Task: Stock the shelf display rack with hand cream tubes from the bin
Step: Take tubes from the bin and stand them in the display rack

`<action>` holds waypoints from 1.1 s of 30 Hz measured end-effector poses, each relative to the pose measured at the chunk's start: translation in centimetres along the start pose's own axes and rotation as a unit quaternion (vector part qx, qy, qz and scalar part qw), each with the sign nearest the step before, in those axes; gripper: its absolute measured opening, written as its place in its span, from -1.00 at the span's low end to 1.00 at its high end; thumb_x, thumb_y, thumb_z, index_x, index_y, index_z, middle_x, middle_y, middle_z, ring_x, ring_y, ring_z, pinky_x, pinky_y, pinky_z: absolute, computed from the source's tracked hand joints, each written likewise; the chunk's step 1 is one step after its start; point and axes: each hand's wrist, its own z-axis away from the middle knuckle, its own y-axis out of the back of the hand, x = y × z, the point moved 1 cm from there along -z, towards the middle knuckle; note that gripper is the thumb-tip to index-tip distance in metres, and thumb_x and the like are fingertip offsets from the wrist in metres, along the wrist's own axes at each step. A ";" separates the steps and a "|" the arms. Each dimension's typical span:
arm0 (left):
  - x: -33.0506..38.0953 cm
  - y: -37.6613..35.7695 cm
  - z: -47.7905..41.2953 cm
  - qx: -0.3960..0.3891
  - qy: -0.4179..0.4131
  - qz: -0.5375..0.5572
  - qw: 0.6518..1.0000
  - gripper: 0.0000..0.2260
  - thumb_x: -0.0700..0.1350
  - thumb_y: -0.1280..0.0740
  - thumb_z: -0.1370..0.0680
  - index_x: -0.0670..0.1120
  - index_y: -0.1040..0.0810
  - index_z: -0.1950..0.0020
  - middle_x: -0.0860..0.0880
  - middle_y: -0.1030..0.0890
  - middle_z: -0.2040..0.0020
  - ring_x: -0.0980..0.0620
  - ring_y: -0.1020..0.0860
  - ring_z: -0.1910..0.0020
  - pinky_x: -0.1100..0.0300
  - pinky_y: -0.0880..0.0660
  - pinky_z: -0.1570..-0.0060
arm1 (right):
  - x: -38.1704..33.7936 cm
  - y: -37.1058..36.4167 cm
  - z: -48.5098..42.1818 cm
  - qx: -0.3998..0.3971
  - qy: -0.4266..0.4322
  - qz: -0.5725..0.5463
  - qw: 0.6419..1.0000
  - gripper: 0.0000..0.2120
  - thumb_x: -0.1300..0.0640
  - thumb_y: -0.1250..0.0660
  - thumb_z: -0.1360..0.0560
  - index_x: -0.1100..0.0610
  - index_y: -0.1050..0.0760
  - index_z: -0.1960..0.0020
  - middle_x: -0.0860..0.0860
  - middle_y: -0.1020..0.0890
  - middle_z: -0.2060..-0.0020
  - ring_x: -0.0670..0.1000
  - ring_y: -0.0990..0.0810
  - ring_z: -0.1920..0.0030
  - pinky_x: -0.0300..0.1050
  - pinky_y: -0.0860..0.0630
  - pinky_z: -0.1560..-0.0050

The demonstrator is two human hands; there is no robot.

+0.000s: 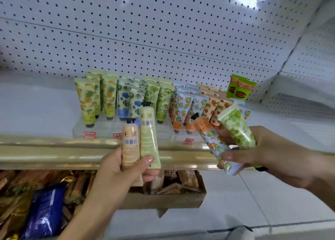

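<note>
Four hand cream tubes are being held in front of the display rack (79,129), two in each grip. The left grip (117,169), at about 7 o'clock in the view, is wrapping thumb and fingers round the lower ends of a peach tube (130,142) and a pale green tube (149,131). Both are standing upright, caps at 12 o'clock and barcodes facing the person. The right grip (262,149), at about 4 o'clock, is clasping an orange-print tube (213,143) that is slanting cap-first toward 11 o'clock. It is also clasping a leafy green tube (237,127) whose flat crimped end is pointing toward 11 o'clock.

The tubes are probably handling as light, glossy and somewhat slippery things, with soft walls giving under a squeeze and firmer ends at the cap and the crimp. Pinching each near the crimp is looking like the sensible hold, since the tubes already filling the rack are sitting cap-down.

Both forearms are reaching up from the lower edge toward the rack, which is standing at 12 o'clock on the shelf (54,152). The left wrist is looking fairly straight, while the right hand is turning palm inward.
</note>
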 end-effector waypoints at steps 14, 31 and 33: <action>0.2 -0.9 -1.4 0.020 -0.032 0.044 0.998 -0.74 -0.19 -0.39 -0.33 -0.10 -0.57 -0.01 -0.09 -0.71 0.23 -0.04 -0.68 0.34 0.30 -0.55 0.42 | -4.2 3.2 -2.9 0.154 0.044 -0.016 0.987 -0.75 0.27 -0.49 -0.12 0.19 -0.50 0.25 0.00 -0.62 0.45 -0.08 -0.62 0.38 -0.33 -0.57 0.36; -0.3 -1.4 -1.7 0.004 -0.009 0.049 0.999 -0.84 -0.32 -0.38 -0.41 -0.11 -0.58 0.08 -0.14 -0.69 0.29 -0.05 -0.66 0.39 0.27 -0.56 0.44 | -3.8 3.0 -6.6 0.251 0.117 0.187 0.942 -0.78 0.23 -0.54 -0.29 0.29 -0.57 0.15 0.17 -0.67 0.30 -0.03 -0.66 0.35 -0.14 -0.60 0.18; -0.4 -1.5 -1.7 0.004 -0.007 0.053 0.999 -0.83 -0.35 -0.37 -0.41 -0.12 -0.59 0.08 -0.15 -0.69 0.28 -0.07 -0.66 0.39 0.25 -0.57 0.44 | -3.7 2.8 -6.8 0.246 0.115 0.192 0.943 -0.83 0.24 -0.53 -0.30 0.26 -0.57 0.20 0.18 -0.66 0.30 0.04 -0.67 0.29 -0.02 -0.61 0.12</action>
